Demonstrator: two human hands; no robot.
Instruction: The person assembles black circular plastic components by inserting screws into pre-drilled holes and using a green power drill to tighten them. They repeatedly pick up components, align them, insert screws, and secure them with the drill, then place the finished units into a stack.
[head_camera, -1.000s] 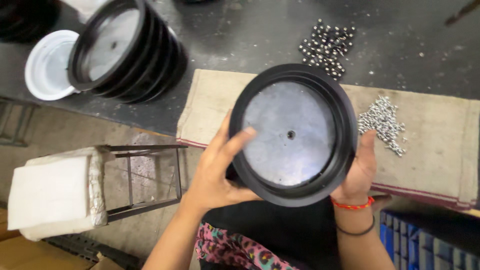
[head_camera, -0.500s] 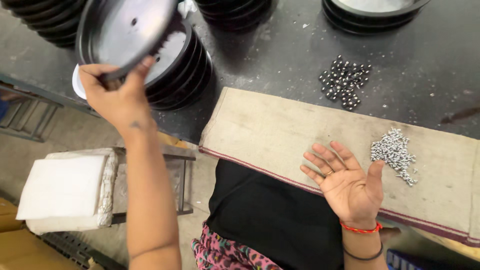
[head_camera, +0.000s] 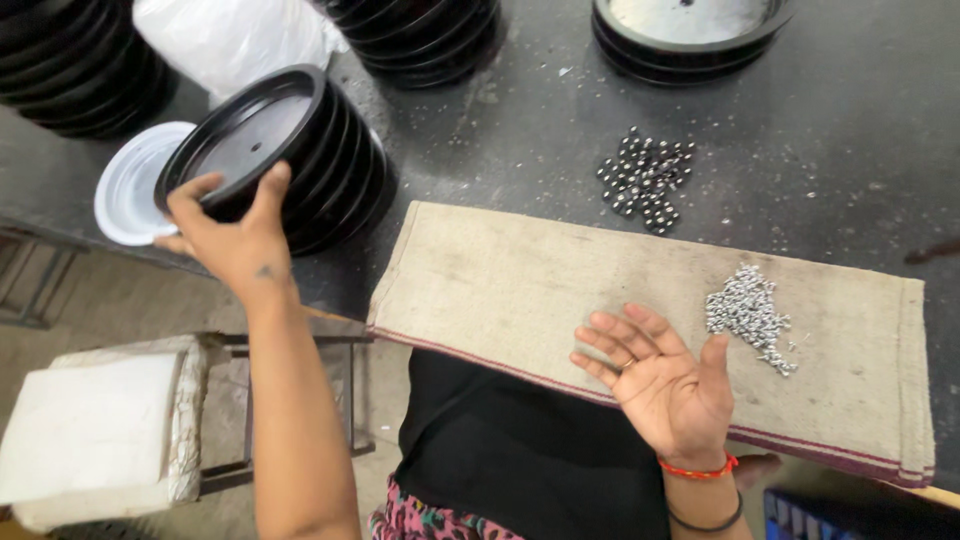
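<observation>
1. The black round disc (head_camera: 245, 135) with a small hole in its middle sits tilted on top of a leaning stack of like discs (head_camera: 335, 185) at the left edge of the dark worktable (head_camera: 520, 120); my left hand (head_camera: 235, 235) clasps its near rim, thumb and fingers curled over the edge
2. My right hand (head_camera: 665, 385) holds nothing: it lies palm up with fingers spread wide on the beige cloth mat (head_camera: 530, 280), just beside a small heap of bright silvery bits (head_camera: 748, 315) on that mat
3. As I judge it, the step in hand is seating this disc on the stack
4. The move that follows, I would say, calls for my left hand to let go only when the disc rests square, since the stack leans toward the table edge and could slide
5. Farther out, a cluster of darker metal balls (head_camera: 645, 180) lies on the bare table beyond the mat
6. A white round lid (head_camera: 130, 185) lies flat by the stack, touching or just under it; I cannot tell which
7. More black stacks (head_camera: 690, 30) stand along the far side, and a white plastic bag (head_camera: 230, 35) sits behind my stack
</observation>
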